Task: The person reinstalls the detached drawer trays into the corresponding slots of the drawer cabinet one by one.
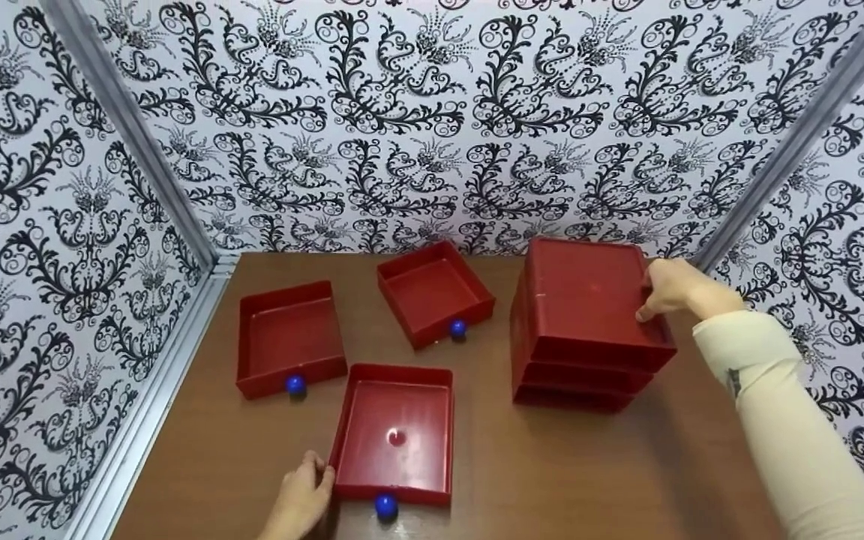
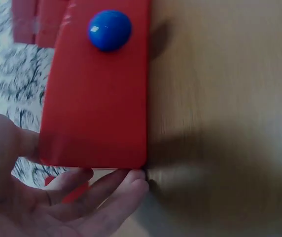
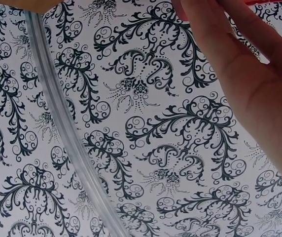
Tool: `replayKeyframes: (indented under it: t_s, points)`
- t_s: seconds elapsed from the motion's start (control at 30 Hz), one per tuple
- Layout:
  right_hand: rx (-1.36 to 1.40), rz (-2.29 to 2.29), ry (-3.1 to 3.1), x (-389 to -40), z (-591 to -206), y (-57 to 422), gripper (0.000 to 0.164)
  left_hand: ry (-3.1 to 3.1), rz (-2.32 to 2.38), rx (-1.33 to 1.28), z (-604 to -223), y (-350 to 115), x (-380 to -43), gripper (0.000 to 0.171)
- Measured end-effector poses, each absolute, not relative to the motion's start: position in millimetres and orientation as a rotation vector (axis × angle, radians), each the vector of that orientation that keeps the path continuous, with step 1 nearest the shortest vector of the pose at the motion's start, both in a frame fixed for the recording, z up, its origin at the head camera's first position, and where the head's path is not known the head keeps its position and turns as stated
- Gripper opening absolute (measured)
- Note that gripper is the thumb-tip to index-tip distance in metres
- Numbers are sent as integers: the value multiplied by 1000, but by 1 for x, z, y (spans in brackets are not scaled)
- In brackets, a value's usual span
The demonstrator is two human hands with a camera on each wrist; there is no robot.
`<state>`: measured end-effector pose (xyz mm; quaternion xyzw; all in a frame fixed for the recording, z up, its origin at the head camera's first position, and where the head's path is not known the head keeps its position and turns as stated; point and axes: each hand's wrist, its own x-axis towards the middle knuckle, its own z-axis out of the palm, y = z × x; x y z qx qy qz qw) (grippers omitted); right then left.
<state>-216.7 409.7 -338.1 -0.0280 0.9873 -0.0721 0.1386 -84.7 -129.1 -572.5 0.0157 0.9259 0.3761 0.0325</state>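
A red drawer (image 1: 394, 442) with a round blue knob (image 1: 386, 506) on its front lies at the front middle of the table. My left hand (image 1: 301, 491) is at its front left corner. In the left wrist view, the fingers (image 2: 126, 190) lie along the drawer's side wall, the thumb near its upper edge. To the right, a red box-shaped cabinet (image 1: 589, 296) stands with several open slots stacked in its front. My right hand (image 1: 676, 289) grips its right side, thumb on the top; the other fingers are mostly hidden.
Two more red drawers with blue knobs lie on the brown table (image 1: 552, 465): one drawer (image 1: 293, 337) at left, another drawer (image 1: 436, 292), turned at an angle, at the back. Patterned walls (image 1: 417, 112) and metal posts (image 1: 128, 135) enclose the table at back and sides.
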Motion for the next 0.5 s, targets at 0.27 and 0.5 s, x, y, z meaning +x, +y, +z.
replayKeyframes:
  t_s: [0.27,0.5]
  points:
    - [-101,-191,2900,-214,-339,412,69,2839,1143,85,-568,-128,-86,10]
    - [-78,-202,2883,-212,-338,412,74,2397,1554,-24,-571,-138,-89,15]
